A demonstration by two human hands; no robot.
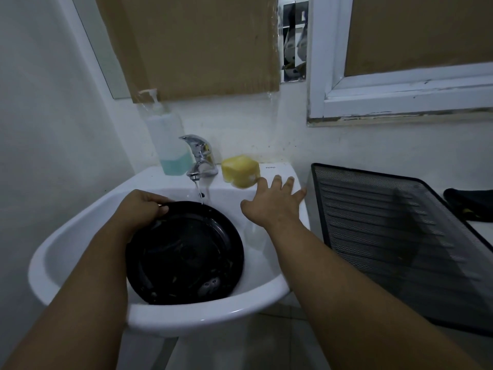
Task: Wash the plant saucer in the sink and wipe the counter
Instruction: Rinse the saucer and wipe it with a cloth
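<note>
Sink [80, 236]: a white basin is seen from above, with water running from the chrome faucet [198, 158] at its back edge.
Plant saucer [185, 253]: a round black dish is tilted inside the sink, below the faucet; the stream lands on its far rim.
Left hand [144, 209]: the saucer's far-left rim is gripped, fingers curled over the edge.
Right hand [272, 204]: held above the sink's right rim, fingers spread and loose, nothing grasped; the fingertips are just beside the sponge.
Sponge [241, 170]: a yellow block is set on the sink's back ledge, right of the faucet.
Soap bottle [168, 140]: a clear pump bottle with blue-green liquid is placed left of the faucet.
Mesh tray [400, 236]: a black tray is set right of the sink.
Cardboard [197, 44]: a brown sheet is fixed above the faucet.
Writing: "TOTO" is printed on the ledge beside the sponge.
</note>
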